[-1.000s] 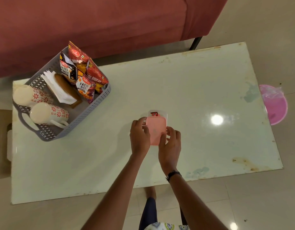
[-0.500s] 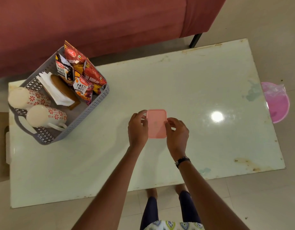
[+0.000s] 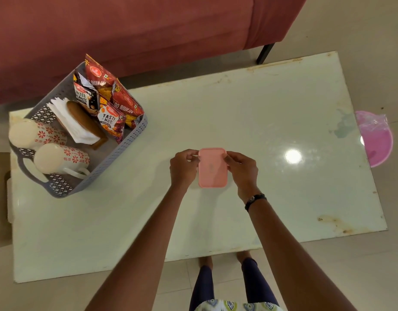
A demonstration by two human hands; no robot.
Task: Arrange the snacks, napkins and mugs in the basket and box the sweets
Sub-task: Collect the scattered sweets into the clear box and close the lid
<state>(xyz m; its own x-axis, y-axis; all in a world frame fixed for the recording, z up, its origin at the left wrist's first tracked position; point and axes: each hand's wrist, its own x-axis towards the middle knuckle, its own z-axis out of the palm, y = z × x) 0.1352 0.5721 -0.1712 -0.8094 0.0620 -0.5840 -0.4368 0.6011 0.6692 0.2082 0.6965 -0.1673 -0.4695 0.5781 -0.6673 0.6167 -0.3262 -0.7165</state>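
A small box with a pink lid (image 3: 212, 167) sits on the white table (image 3: 272, 122) near its middle. My left hand (image 3: 183, 168) grips the lid's left edge and my right hand (image 3: 243, 170) grips its right edge. The lid covers the box, so the sweets inside are hidden. At the table's left end stands a grey basket (image 3: 117, 158). It holds several snack packets (image 3: 110, 102) upright, white napkins (image 3: 70, 121) in a brown holder, and two floral mugs (image 3: 59, 157) lying on their sides.
A red sofa (image 3: 126, 30) runs along the far side of the table, with one black leg (image 3: 264, 52) close to the table's back edge. A pink plastic bowl (image 3: 376, 138) lies on the floor past the table's right edge.
The pink lid slid forward over the open box, hiding the red sweets. Both hands moved from behind the lid to its two sides.
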